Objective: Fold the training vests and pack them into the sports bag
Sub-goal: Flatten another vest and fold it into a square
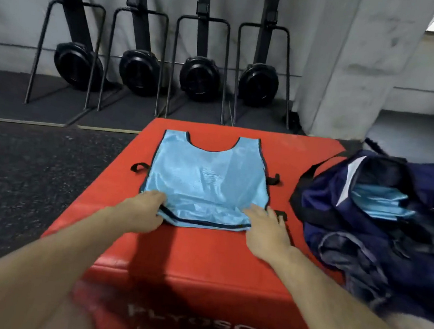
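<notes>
Item: one light-blue mesh vest (206, 179), spread flat and unfolded on the top of a red soft box (201, 256), neckline at the far side, hem towards the person. Left hand (140, 211): at the near left corner, fingers curled in and apparently pinching the hem. Right hand (266, 230): on the near right corner, fingers fairly straight and laid on the cloth; no grip shows. Sports bag (339, 212): navy, slumped just beside the box on the right, mouth open. Contents: folded vests (377, 205) of the same blue, stacked; count not readable. Progress, as judged: part of the packing is done; this vest has yet to be folded and put in; no further loose vests are in view. Obstructions: black side straps (138, 167) stick out from the vest's edges and may need tucking in. Surroundings: four black exercise machines (198, 79) against the wall, a concrete pillar (354, 71), dark rubber floor (22, 170).
</notes>
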Demonstrator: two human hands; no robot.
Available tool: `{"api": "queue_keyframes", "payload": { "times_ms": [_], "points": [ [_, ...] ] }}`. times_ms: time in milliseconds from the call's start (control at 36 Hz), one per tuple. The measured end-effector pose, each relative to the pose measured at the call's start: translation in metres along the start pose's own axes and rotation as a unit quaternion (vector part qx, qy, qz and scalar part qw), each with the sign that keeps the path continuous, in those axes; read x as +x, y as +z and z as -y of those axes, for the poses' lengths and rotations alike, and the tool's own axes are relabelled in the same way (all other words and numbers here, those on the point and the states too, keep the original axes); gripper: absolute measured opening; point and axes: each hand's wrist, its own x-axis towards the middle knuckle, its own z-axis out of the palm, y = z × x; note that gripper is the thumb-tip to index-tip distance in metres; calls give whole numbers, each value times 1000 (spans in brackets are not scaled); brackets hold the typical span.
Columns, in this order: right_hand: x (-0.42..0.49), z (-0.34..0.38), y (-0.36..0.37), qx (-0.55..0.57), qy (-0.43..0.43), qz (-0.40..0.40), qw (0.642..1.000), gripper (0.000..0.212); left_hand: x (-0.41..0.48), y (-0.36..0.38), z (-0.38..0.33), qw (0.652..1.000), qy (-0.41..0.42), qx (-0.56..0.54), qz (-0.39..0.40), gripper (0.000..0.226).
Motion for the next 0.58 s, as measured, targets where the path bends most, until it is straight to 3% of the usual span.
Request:
{"api": "queue_keyframes", "payload": {
  "times_ms": [222, 583],
  "points": [
    [29, -7, 1, 50, 27, 15, 998, 58, 27, 6, -4, 999, -23, -18, 25, 49],
    [102, -11, -7, 21, 30, 58, 998, 61, 86, -5, 8, 999, -35, -35, 5, 43]
  ]
}}
